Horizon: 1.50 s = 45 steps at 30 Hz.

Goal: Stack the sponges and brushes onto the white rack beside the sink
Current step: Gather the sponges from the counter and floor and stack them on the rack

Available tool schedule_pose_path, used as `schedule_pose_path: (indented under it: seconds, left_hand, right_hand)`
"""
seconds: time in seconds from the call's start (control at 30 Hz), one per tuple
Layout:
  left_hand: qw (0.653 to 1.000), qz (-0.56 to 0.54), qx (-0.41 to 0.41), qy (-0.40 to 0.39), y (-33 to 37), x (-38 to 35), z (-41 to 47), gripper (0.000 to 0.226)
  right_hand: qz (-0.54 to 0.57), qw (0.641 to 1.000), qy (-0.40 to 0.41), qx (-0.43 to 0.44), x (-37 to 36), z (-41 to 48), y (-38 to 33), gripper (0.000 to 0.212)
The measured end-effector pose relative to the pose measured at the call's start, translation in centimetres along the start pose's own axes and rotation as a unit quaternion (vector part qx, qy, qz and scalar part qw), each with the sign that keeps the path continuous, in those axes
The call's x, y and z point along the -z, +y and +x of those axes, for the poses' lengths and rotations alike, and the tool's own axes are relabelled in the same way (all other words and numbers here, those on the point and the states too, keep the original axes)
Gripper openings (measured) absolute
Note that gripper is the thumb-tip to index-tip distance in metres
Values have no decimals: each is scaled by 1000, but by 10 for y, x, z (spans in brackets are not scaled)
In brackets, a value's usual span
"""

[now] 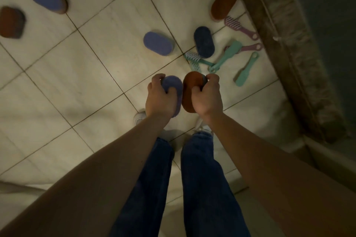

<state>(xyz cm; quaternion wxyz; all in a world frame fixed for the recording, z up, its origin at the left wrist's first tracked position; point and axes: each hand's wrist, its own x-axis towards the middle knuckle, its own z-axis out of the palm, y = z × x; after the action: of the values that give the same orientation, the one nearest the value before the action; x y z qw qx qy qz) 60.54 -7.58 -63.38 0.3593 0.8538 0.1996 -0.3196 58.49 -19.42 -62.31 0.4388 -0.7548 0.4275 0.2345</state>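
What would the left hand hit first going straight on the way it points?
Probably the brown sponge in the right hand, right beside the purple sponge the left hand grips. Depth is unclear; it could pass over or under.

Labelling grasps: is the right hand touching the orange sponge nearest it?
Touching. Head view: the right hand grips the orange sponge, with its fingers curled over the far end and no gap.

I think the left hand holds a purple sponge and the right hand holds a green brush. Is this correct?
Not quite. The head view shows the right hand gripping an orange-brown sponge, not a green brush; the green brushes lie on the floor. The left hand does hold a purple sponge.
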Motion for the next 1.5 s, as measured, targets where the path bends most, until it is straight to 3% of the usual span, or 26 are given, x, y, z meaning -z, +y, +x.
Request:
schedule_pose_path:
  seconds: [0.43,0.6,0.9,1.03,1.23,1.5]
  left_hand:
    - [997,-68,-18,-16,185,121,-152,25]
    - [990,-123,7,-64,254,165,-212,66]
    - [985,-82,8,-154,346,208,-317,98]
    - [981,-99,-33,-164,377,210,-348,83]
    - [960,-149,-106,-210,427,205,-386,66]
    - [940,-111,-185,-265,483,183,-429,51]
  right_hand:
    - [109,991,73,-2,174,-159,-142,36]
    - [155,983,97,18,247,-219,-187,33]
    - [292,945,145,16,337,-305,-214,10]
    - [280,939,196,33,372,-325,-218,22]
    - [286,933,209,66,430,-344,-221,28]
    - [325,902,272,83,488,-380,-213,33]
